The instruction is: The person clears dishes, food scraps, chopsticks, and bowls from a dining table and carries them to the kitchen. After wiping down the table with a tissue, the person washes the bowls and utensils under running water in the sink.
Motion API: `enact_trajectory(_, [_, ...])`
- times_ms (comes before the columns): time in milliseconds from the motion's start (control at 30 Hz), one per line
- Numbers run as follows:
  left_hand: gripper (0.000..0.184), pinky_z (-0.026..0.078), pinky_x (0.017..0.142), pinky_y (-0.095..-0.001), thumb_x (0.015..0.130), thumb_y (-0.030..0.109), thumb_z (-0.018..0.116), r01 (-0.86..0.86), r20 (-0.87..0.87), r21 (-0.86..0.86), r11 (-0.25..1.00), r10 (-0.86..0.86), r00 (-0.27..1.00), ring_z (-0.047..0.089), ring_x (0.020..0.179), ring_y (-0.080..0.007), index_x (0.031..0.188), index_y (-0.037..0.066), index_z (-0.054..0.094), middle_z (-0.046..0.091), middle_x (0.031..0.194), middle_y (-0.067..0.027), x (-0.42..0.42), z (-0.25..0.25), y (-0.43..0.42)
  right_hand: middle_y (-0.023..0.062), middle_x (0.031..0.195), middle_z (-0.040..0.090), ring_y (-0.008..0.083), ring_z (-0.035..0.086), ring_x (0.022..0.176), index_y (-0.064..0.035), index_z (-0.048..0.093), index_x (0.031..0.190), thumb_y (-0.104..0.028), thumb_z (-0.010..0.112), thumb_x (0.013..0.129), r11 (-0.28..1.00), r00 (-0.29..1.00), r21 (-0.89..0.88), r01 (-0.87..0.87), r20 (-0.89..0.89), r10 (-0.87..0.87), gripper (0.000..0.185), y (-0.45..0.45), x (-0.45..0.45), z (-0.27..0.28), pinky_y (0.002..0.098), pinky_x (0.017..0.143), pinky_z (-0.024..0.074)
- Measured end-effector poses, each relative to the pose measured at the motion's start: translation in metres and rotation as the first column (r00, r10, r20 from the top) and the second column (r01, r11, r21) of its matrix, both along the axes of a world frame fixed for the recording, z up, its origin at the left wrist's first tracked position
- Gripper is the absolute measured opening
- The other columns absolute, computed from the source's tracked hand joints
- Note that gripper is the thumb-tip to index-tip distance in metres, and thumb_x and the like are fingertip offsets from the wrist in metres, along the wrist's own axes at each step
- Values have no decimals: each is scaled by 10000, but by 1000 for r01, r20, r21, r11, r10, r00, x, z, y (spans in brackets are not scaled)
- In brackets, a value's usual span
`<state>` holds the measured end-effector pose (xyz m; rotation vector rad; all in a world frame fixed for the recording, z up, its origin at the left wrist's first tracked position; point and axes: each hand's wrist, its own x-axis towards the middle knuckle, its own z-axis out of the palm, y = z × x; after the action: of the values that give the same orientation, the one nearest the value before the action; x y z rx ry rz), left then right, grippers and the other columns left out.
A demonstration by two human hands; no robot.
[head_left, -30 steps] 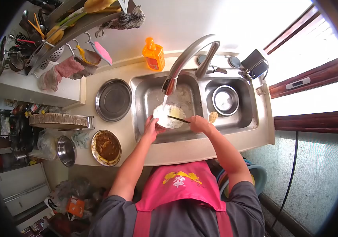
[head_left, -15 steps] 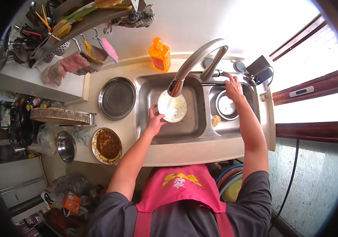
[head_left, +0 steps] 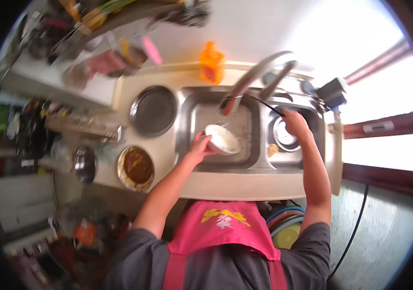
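Observation:
My left hand (head_left: 201, 147) grips the rim of a white bowl (head_left: 223, 139), tilted over the large left basin of the steel sink (head_left: 245, 159). Above the smaller right basin, my right hand (head_left: 294, 123) is closed around a pair of dark chopsticks (head_left: 268, 104), whose tips point up and left toward the faucet (head_left: 259, 72). Under that hand a round metal bowl (head_left: 283, 134) sits in the right basin, partly covered by it. A tan sponge-like lump (head_left: 272, 150) lies beside the metal bowl.
Left of the sink, a dark round pan (head_left: 153, 111) and a dish of brown food (head_left: 137, 169) stand on the counter. An orange soap bottle (head_left: 211, 64) is behind the sink. A thick round chopping board (head_left: 80, 127) and a metal bowl (head_left: 85, 164) are farther left.
The white bowl has come down toward me and tipped to the right, away from under the faucet. My right hand has drawn back from the faucet's base, and the chopsticks now slant.

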<state>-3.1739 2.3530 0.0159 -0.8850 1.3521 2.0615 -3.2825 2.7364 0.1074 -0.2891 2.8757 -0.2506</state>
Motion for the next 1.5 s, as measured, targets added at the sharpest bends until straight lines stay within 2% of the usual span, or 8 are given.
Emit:
enact_trajectory(100, [604,569,795,-518,871,273,670,-79,200,2,997,77,977,572,1018,-417,1370,123,365,449,1302,-196,7,-9,-5,216,818,675,383,662,857,15,603,938,-180,527,914,888,937,-391,244,330,-112,211,-46,52,12,477,748,491])
enact_trajectory(267, [514,597,741,-502,880,276,660,-226,358,96,969,179,917,578,991,-421,1319,98,462,436,1321,-182,28,-24,-7,137,681,627,247,611,625,58,621,901,-263,586,899,775,917,-529,346,366,-160,323,-65,127,-87,373,623,483])
enact_trajectory(433, [567,588,787,-487,873,265,667,-236,270,131,963,194,943,591,981,-415,1351,131,395,438,1311,-199,50,-1,-10,8,612,546,58,373,405,-22,646,948,-483,594,925,487,554,-387,783,790,-263,465,-108,165,-48,247,350,276])
enact_trajectory(567, [540,590,770,-474,900,252,609,-125,54,275,953,114,992,638,980,-334,1372,202,352,561,1177,-180,65,33,2,167,871,705,33,328,396,41,612,1093,-430,568,958,116,483,-474,873,874,-56,492,-115,185,-39,218,338,250])
enact_trajectory(800, [681,546,900,-519,867,241,646,36,-186,326,945,27,982,565,1151,-327,1431,199,268,466,1314,-130,57,66,44,139,895,690,45,313,393,-7,600,1013,-260,601,949,-422,510,-413,807,848,146,261,-81,190,-5,217,341,225])
enact_trajectory(967, [733,526,913,-543,870,207,683,162,-240,395,904,-69,968,508,1203,-306,1457,222,244,443,1343,-126,36,70,87,-8,525,436,71,329,363,-64,526,737,-174,617,911,-275,564,-606,747,796,-222,225,-48,191,-12,240,335,211])
enact_trajectory(1100, [934,503,942,-483,842,342,758,378,-251,92,921,-346,904,390,1346,-350,1543,245,149,279,1509,-252,22,85,110,-3,487,405,97,334,352,-84,476,648,-162,590,880,-335,511,-645,686,756,-409,269,-5,180,-43,271,335,229])
enact_trajectory(1500, [578,555,839,-383,954,230,622,60,-172,-138,989,-83,982,579,1146,-261,1463,141,363,482,1370,-177,136,83,-17,140,646,663,187,495,414,37,606,733,-253,563,875,-70,175,-441,895,489,-855,326,88,108,-201,367,378,387])
